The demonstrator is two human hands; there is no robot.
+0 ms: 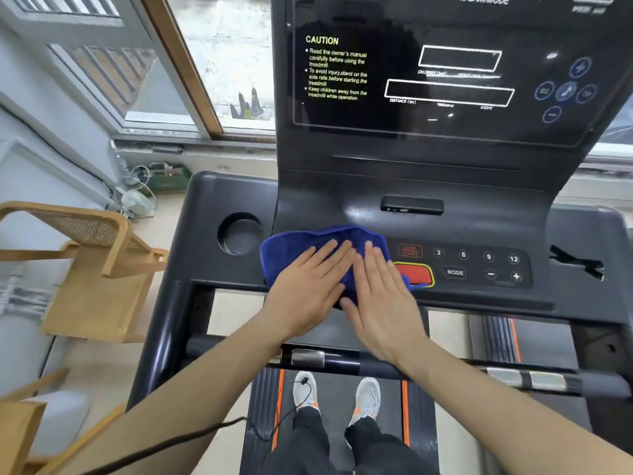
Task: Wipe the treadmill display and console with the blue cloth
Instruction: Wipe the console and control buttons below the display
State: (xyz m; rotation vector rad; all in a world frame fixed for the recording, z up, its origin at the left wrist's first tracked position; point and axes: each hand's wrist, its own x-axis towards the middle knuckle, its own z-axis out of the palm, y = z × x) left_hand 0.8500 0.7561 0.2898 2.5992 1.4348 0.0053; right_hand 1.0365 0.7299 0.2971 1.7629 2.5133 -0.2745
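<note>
Left hand: the left hand [306,293] lies palm down with fingers stretched flat and slightly spread, pressing on the crumpled blue terry cloth [291,250]; it grips nothing, only rests on top.
Right hand: the right hand [383,299] is likewise flat and open, palm down, just beside the left at its 3 o'clock; its fingertips lie on the cloth's right part, and its outer edge covers part of the red oval stop button with a yellow rim [416,274].
Cloth: it sits on the left half of the dark grey plastic console deck [479,231], bunched under both palms, its free edge showing at 10 to 12 o'clock from the hands.
Cup holder: a round recessed well [239,233] in the deck, at 9 o'clock from the cloth, near but apart.
Keypad: the black panel of round speed keys and a MODE key [479,265] lies at 3 o'clock from the hands, uncovered.
Display: the glossy black upright screen with yellow caution text and white outlined boxes [442,73] rises at 12 o'clock, well apart from the cloth.
Port block: a small black rectangular slot [412,205] sits between screen and cloth.
Feet: grey trainers [368,397] stand on the black belt with orange stripes [337,385] at 6 o'clock.
</note>
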